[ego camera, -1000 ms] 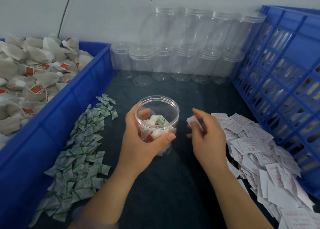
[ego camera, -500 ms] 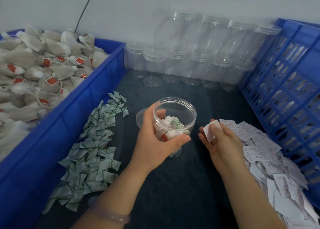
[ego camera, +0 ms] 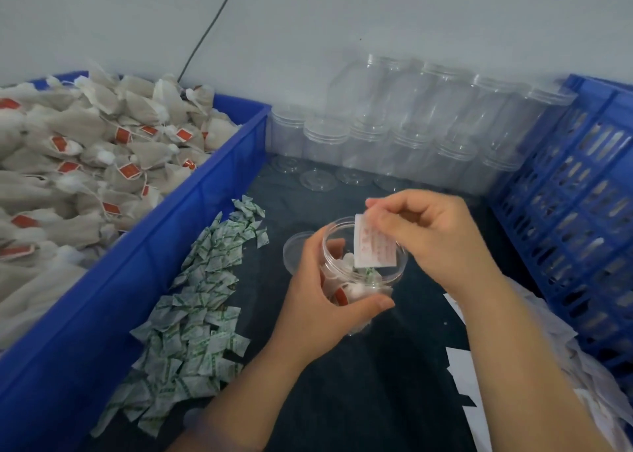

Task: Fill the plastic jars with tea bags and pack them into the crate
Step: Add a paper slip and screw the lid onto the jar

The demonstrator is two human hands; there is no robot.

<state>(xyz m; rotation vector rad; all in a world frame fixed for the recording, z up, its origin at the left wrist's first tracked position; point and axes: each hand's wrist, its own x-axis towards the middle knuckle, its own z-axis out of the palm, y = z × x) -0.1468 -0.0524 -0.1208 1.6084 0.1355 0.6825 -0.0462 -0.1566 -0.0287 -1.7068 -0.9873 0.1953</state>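
At frame centre an open plastic jar [ego camera: 368, 285], partly filled with tea bags [ego camera: 348, 262], is gripped by the left hand [ego camera: 320, 306], thumb across its near wall. A printed paper slip [ego camera: 373, 246] is pinched by the right hand [ego camera: 438, 235] and held upright in the jar's mouth. A lid [ego camera: 296, 246] lies on the bench [ego camera: 376, 400] just behind. Loose tea bags [ego camera: 85, 164] are heaped in the blue bin [ego camera: 154, 273] at upper left, with sachets [ego camera: 205, 301] strewn beside it. Empty jars [ego camera: 411, 133] are stacked at top, and the crate [ego camera: 575, 218] stands at right.

tea bags [ego camera: 85, 164] in bin [ego camera: 137, 280] left | jar [ego camera: 370, 290] centre (sachets [ego camera: 195, 301] left of it) | empty jars [ego camera: 411, 136] behind | crate [ego camera: 575, 229] right
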